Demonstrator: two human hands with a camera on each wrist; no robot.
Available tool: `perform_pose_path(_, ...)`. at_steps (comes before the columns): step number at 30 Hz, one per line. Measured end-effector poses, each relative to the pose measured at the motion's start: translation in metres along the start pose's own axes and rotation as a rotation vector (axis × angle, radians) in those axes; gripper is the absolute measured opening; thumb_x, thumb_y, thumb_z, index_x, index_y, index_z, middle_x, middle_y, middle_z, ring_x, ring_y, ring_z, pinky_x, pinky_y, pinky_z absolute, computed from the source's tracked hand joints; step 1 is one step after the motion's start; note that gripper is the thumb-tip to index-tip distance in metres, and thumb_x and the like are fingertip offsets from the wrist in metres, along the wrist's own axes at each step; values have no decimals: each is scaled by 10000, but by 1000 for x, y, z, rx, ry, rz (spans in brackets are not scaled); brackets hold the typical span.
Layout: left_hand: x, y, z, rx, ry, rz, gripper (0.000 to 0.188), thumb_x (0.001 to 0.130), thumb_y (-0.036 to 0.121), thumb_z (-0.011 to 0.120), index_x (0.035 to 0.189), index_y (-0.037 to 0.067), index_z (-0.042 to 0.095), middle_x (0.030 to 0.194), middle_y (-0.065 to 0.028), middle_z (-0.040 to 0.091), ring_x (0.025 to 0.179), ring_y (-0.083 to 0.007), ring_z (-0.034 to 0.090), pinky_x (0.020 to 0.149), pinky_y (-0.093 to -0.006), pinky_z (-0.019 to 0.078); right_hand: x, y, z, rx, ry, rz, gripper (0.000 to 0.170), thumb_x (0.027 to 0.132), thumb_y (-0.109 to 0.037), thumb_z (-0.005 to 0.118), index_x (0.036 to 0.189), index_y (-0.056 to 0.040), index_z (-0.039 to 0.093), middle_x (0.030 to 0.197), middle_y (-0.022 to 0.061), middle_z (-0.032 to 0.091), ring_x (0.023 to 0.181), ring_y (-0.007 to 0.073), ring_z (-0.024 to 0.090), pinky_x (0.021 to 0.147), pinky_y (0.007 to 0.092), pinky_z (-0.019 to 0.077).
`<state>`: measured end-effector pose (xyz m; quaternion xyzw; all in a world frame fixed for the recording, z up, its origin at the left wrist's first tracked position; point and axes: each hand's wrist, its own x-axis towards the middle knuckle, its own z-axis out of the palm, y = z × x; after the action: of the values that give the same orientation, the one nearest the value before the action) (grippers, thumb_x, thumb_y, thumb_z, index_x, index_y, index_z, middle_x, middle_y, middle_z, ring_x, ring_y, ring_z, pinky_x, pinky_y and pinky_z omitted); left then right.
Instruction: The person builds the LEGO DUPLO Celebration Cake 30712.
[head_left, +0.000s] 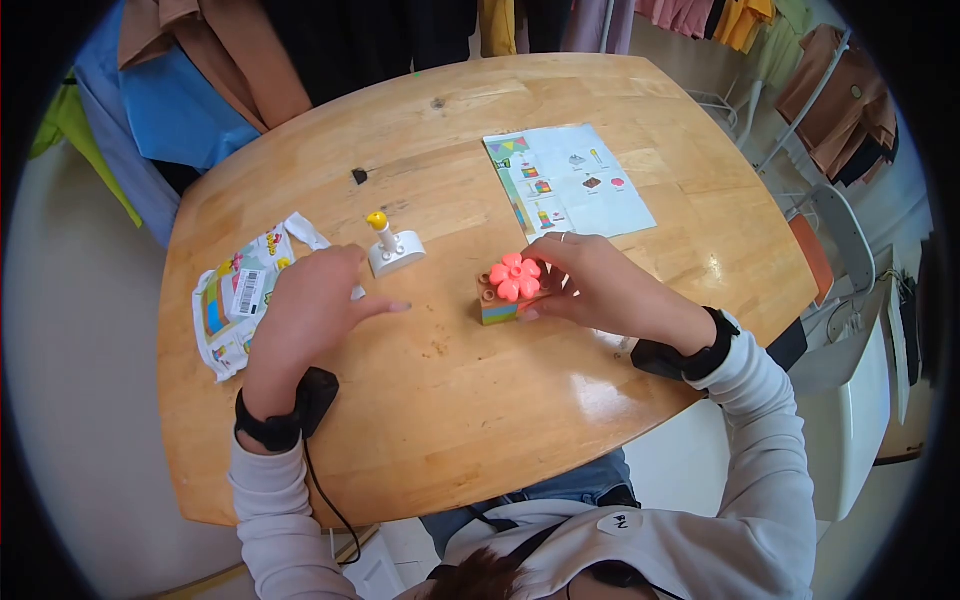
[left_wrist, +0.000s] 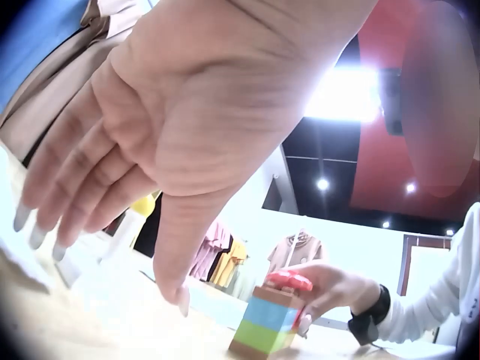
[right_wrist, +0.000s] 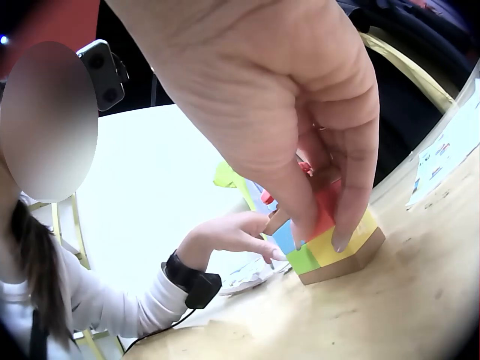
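Note:
A stack of coloured blocks (head_left: 499, 311), brown on top and bottom with blue, green, red and yellow between, stands on the table. On its top lies a pink flower piece (head_left: 515, 277). The right hand (head_left: 598, 285) grips the stack's right side, thumb and fingers on the blocks (right_wrist: 324, 251). Fingers extended, the left hand (head_left: 318, 303) hovers between the packet and the white piece, holding nothing; its palm (left_wrist: 202, 112) faces the left wrist camera. Just beyond it stands a white arched piece (head_left: 397, 254) bearing a candle with a yellow tip (head_left: 377, 221).
A printed plastic packet (head_left: 240, 290) lies at the table's left. An instruction sheet (head_left: 570, 180) lies flat at the back right. A small black piece (head_left: 360, 176) is behind the candle. Clothes hang beyond the table (head_left: 450, 400); a chair (head_left: 838, 240) stands at right.

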<state>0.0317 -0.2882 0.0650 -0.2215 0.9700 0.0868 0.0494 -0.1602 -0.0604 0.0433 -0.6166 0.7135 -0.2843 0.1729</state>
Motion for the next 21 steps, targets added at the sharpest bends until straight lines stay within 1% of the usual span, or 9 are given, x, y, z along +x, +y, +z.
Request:
perform_pose_path(2, 13, -9, 21, -49, 292, 140, 526, 729, 380, 797, 1058, 4, 631, 920, -132, 625, 826, -257, 612, 722, -337, 481, -2, 1, 1, 51, 13, 60, 492, 768, -124, 787, 1186, -35, 542, 1006, 117, 576, 784, 220, 586, 727, 324, 514)
perform_pose_path(6, 27, -14, 31, -113, 284, 268, 490, 756, 300, 775, 1128, 26, 612, 997, -125, 595, 884, -264, 598, 782, -344, 480, -12, -9, -4, 132, 88, 111, 689, 781, -105, 772, 1383, -86, 439, 1185, 113, 533, 812, 187, 594, 778, 299, 541)
perform_pose_path(8, 24, -9, 23, -268, 125, 286, 444, 748, 225, 774, 1124, 50, 618, 1019, -108, 587, 898, -266, 596, 795, -347, 484, -20, -11, -10, 98, 88, 93, 710, 778, -101, 773, 1399, -99, 429, 1209, 106, 518, 819, 185, 593, 757, 295, 542)
perform_pose_path(11, 22, -8, 26, -261, 98, 407, 435, 729, 189, 790, 1108, 59, 619, 1027, -110, 577, 885, -264, 595, 788, -348, 484, -40, -16, -14, 10, 172, 4, 637, 764, -94, 778, 1336, -98, 496, 1140, 88, 552, 769, 174, 594, 683, 300, 535)
perform_pose_path(13, 16, -5, 23, -254, 75, 410, 444, 720, 185, 796, 1102, 51, 613, 1030, -109, 570, 892, -261, 591, 790, -345, 480, -63, -42, -25, -140, 95, 202, 425, 800, -120, 734, 1167, -49, 533, 899, 133, 591, 701, 259, 601, 667, 374, 509)
perform_pose_path(15, 13, -3, 19, -252, 54, 419, 452, 712, 181, 803, 1095, 44, 607, 1033, -108, 563, 898, -259, 587, 792, -342, 477, -94, -59, -31, -134, -126, 134, 263, 834, -106, 678, 1049, -40, 542, 771, 136, 594, 690, 303, 616, 643, 405, 500)
perform_pose_path(17, 12, -3, 18, -231, 4, 473, 497, 707, 222, 812, 1102, 20, 589, 1046, -109, 550, 941, -266, 572, 815, -340, 470, -124, -60, -19, -103, -402, 74, 186, 863, -88, 620, 1023, -33, 543, 770, 156, 605, 720, 336, 631, 646, 428, 504)
perform_pose_path(19, 11, 1, 17, -230, -2, 451, 528, 704, 253, 816, 1109, 7, 582, 1042, -113, 543, 956, -274, 564, 822, -342, 466, -160, -41, 11, -151, -631, 136, 272, 843, -61, 605, 1100, -51, 517, 845, 174, 601, 732, 347, 636, 625, 439, 513)
perform_pose_path(21, 13, 3, 23, -231, -8, 427, 562, 701, 283, 820, 1116, -6, 576, 1039, -117, 536, 972, -281, 556, 830, -343, 462, -187, -35, 41, -195, -714, 198, 317, 840, -54, 582, 1148, -75, 513, 939, 151, 597, 726, 324, 640, 606, 421, 522)
